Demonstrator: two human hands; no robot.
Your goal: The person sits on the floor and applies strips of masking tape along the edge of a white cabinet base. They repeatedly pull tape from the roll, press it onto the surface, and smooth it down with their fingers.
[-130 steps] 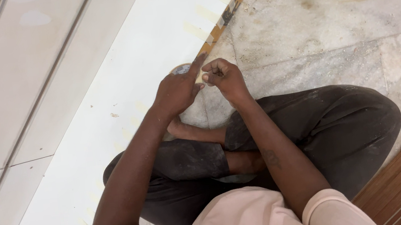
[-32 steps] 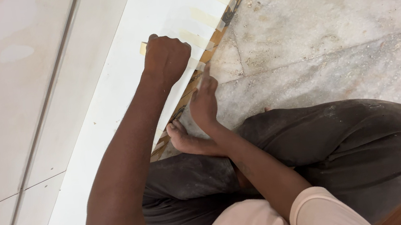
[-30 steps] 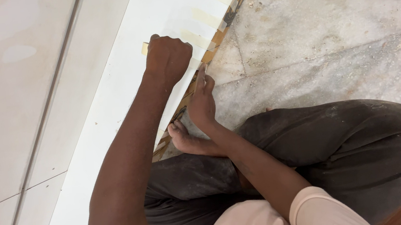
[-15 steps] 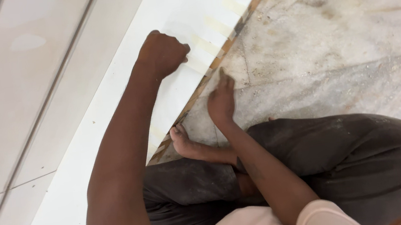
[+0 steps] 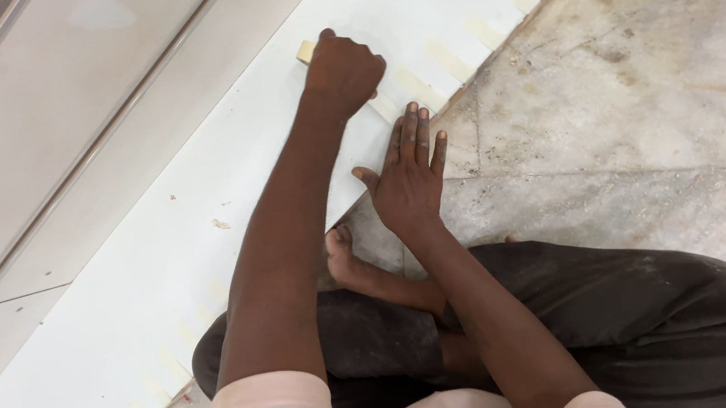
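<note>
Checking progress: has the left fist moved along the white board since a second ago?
Cannot tell: the left hand stays fisted on the white board, but the camera shifted.

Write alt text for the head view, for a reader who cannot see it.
A seated person's left hand grips a small tan block on a white board, while the right hand lies flat, fingers spread, at the board's edge on the marble floor.

Smooth, semi-gloss white board (image 5: 199,204); rough, dusty grey stone floor (image 5: 624,92); matt dark cloth trousers (image 5: 631,319).
</note>
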